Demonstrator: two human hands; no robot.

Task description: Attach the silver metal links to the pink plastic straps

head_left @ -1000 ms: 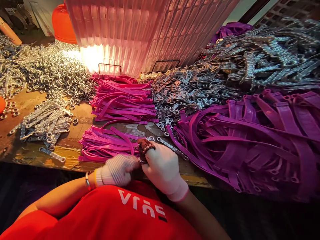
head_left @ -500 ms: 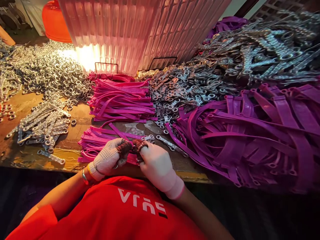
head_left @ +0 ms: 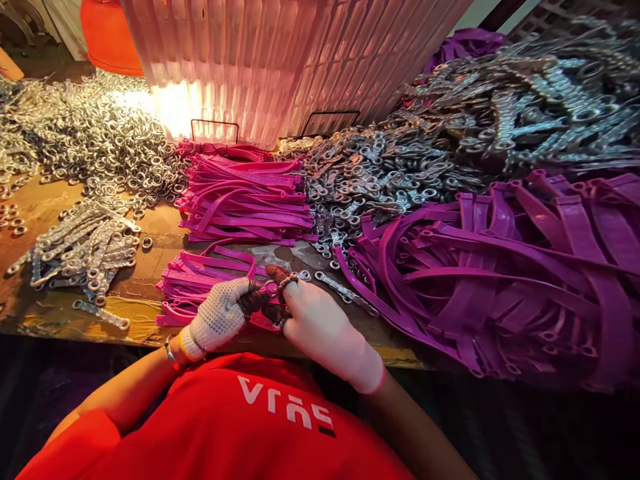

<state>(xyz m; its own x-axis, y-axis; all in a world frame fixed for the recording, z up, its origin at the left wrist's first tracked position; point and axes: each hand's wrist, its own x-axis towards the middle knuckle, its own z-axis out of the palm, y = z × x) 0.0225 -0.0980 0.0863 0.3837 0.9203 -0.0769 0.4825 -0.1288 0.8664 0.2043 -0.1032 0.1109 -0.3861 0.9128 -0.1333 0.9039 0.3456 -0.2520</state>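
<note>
Just beyond hands (head_left: 217, 317) (head_left: 323, 320): small pile of magenta straps (head_left: 193, 277), partly hidden.

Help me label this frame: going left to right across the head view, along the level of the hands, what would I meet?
Small pile of silver links → left hand → right hand → large heap of purple straps.
</note>
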